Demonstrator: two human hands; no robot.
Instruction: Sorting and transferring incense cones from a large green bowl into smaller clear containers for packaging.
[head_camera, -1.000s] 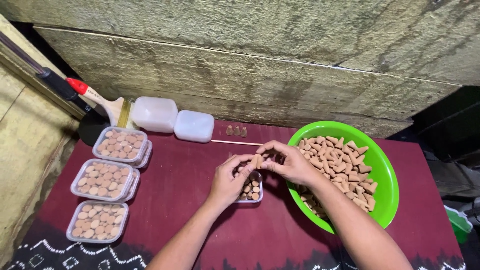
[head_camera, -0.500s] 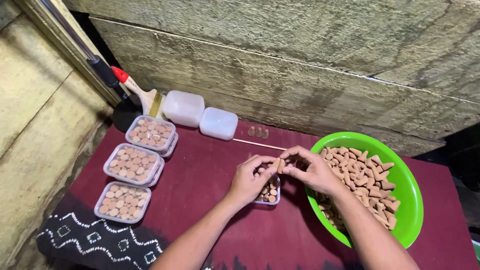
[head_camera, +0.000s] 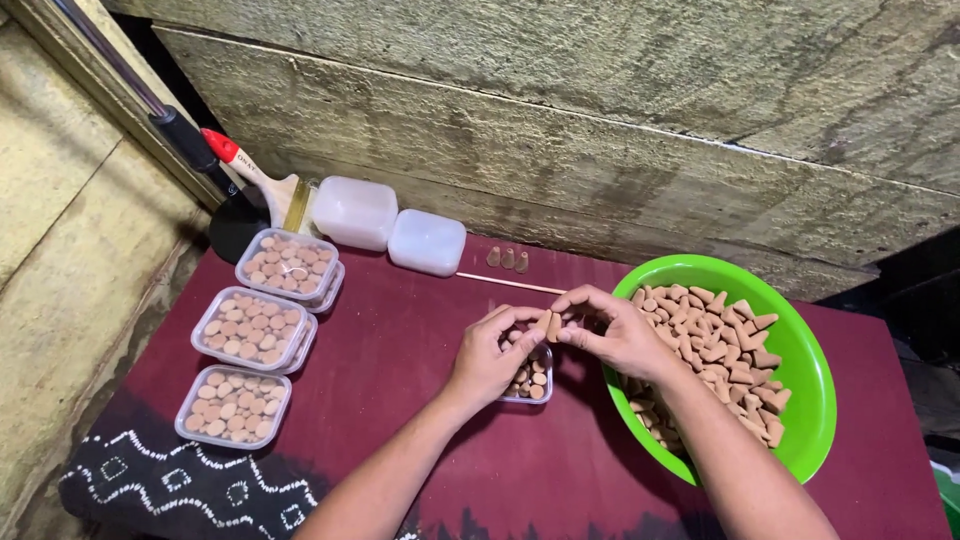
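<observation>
Brown cones are pinched between the fingertips of the left hand and right hand, at frame centre. They are held above a small clear container, beside the green bowl of cones.

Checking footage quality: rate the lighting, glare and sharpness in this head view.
Head view: even, soft light; sharp on both hands, left hand and right hand; faint sheen on the bright green plastic bowl; dark corner behind the red-handled paintbrush; the edges bend slightly.
</observation>
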